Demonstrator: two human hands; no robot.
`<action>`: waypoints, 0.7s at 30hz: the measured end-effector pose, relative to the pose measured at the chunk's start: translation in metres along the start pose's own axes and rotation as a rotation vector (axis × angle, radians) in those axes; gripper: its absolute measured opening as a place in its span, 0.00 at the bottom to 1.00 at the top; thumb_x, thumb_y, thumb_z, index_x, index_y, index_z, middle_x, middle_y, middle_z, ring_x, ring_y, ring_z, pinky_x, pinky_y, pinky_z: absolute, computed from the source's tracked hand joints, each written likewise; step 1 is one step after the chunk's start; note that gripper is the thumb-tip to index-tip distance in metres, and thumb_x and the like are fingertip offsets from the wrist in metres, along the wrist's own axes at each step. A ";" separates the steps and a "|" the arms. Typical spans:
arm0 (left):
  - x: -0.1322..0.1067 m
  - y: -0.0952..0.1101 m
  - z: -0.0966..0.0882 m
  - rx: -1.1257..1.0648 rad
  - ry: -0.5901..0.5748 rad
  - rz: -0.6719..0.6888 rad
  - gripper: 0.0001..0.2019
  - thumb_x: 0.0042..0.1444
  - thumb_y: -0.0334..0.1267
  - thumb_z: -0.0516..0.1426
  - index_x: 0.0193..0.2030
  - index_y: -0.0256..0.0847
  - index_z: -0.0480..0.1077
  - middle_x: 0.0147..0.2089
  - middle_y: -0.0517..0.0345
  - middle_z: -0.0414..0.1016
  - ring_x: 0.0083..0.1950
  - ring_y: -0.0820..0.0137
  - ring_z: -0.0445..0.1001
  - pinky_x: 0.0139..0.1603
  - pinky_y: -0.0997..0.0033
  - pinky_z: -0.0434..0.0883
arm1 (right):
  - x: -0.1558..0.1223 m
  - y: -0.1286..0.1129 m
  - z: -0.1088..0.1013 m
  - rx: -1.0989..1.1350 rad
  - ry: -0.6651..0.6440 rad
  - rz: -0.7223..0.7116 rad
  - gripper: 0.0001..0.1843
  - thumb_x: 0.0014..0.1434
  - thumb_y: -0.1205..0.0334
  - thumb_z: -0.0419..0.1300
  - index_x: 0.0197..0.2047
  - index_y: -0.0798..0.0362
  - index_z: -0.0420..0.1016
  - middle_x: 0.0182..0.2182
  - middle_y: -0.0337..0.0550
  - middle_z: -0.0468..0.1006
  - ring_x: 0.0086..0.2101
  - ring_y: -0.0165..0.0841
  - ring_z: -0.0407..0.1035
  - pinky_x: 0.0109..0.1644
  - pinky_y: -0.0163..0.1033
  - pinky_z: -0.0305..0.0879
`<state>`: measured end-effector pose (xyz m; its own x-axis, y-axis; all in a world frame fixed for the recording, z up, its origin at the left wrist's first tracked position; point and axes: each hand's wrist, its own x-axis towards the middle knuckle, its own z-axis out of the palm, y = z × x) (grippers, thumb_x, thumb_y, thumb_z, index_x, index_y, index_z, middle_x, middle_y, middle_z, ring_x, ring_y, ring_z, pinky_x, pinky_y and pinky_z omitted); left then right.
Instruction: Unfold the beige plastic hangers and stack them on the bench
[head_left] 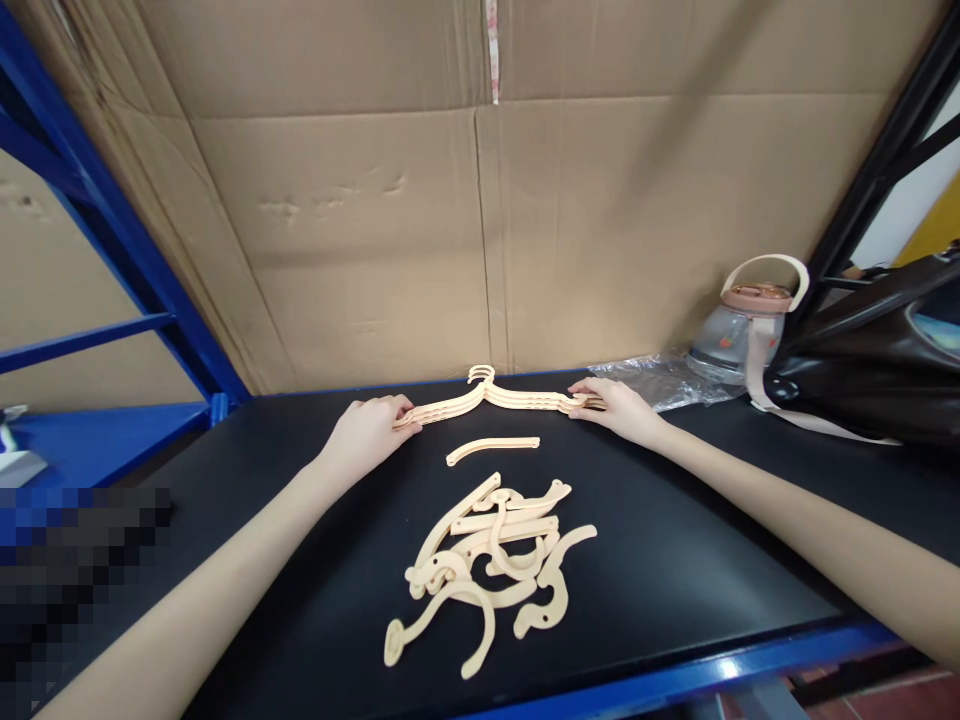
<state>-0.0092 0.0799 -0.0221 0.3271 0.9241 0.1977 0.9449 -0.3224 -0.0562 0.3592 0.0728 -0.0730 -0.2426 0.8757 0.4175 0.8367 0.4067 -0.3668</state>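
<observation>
A stack of cream plastic clothes hangers (517,398) lies at the back of the black tabletop, hooks toward the cardboard. My left hand (373,432) closes on the left arm ends of the stack, thumb in front and fingers behind. On the other side my right hand (611,408) grips the right ends in the same way. Just in front of the stack lies one loose curved hanger arm (491,446). Closer to me is a jumbled pile of hanger parts (502,545), with arms and hooks overlapping. A loose hook piece (487,625) sits at its near edge.
Cardboard (360,220) walls off the back. A clear water bottle (739,325) with a pink lid and strap stands at the right rear by crumpled plastic film (645,375) and a black bag (877,360). Blue metal framing (112,210) rises at the left.
</observation>
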 end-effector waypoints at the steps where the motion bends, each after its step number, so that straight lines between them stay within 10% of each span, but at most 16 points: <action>1: -0.001 -0.002 -0.002 0.008 -0.021 0.000 0.20 0.55 0.49 0.51 0.49 0.38 0.69 0.44 0.49 0.78 0.46 0.55 0.75 0.46 0.62 0.65 | 0.000 0.001 -0.001 -0.006 -0.006 -0.004 0.19 0.55 0.51 0.61 0.47 0.50 0.71 0.44 0.43 0.77 0.44 0.40 0.72 0.49 0.45 0.66; 8: -0.001 -0.033 -0.011 0.037 -0.184 -0.012 0.22 0.51 0.45 0.52 0.53 0.41 0.65 0.48 0.52 0.77 0.46 0.60 0.75 0.41 0.70 0.68 | -0.005 0.010 -0.019 -0.074 -0.096 -0.009 0.22 0.55 0.52 0.60 0.52 0.51 0.70 0.46 0.44 0.76 0.46 0.41 0.71 0.49 0.43 0.66; 21: -0.007 -0.025 -0.003 0.181 -0.104 -0.100 0.14 0.56 0.38 0.47 0.34 0.37 0.73 0.38 0.40 0.76 0.41 0.52 0.75 0.39 0.62 0.69 | -0.005 0.008 -0.018 -0.257 -0.060 0.049 0.11 0.60 0.58 0.54 0.37 0.51 0.77 0.36 0.46 0.78 0.36 0.41 0.72 0.37 0.40 0.65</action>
<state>-0.0357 0.0807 -0.0195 0.2224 0.9687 0.1098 0.9563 -0.1949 -0.2179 0.3759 0.0667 -0.0635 -0.2212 0.9097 0.3514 0.9435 0.2907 -0.1588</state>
